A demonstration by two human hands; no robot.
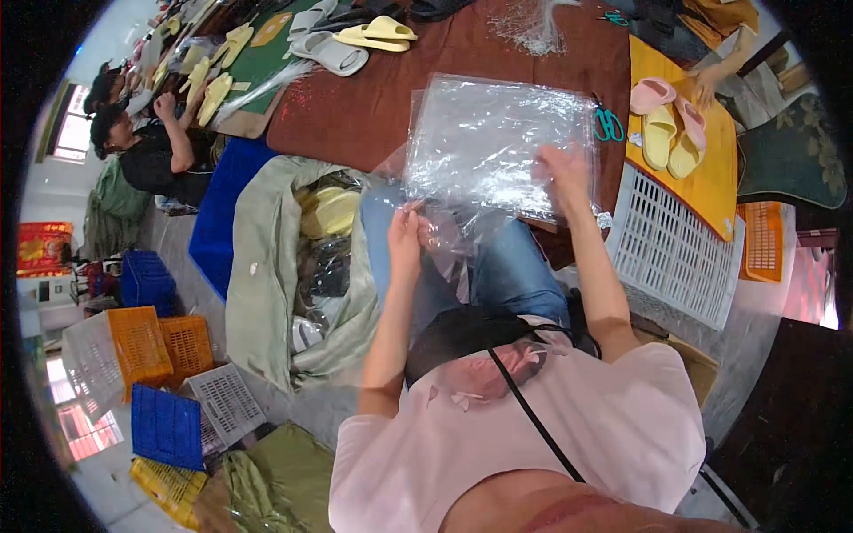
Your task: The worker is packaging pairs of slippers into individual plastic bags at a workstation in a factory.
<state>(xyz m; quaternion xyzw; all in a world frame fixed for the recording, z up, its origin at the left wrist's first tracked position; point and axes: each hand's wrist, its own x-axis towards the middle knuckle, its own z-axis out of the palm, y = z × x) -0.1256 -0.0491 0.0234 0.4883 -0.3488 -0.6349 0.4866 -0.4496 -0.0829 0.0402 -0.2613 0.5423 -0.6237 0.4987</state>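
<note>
Clear plastic bags lie in a shiny flat stack at the near edge of the table, above my lap. My left hand is closed at the lower left of the stack, its fingers pinching the edge of a clear bag that hangs crumpled over my knees. My right hand rests on the right part of the stack, slightly blurred, with its fingers stretched over the plastic. A pair of teal-handled scissors lies just right of the bags.
The table has a dark red cloth. Grey and yellow slippers are at its far side. Pink and yellow slippers sit on a yellow board to the right, above a grey crate. An open sack of bagged slippers stands left of my legs.
</note>
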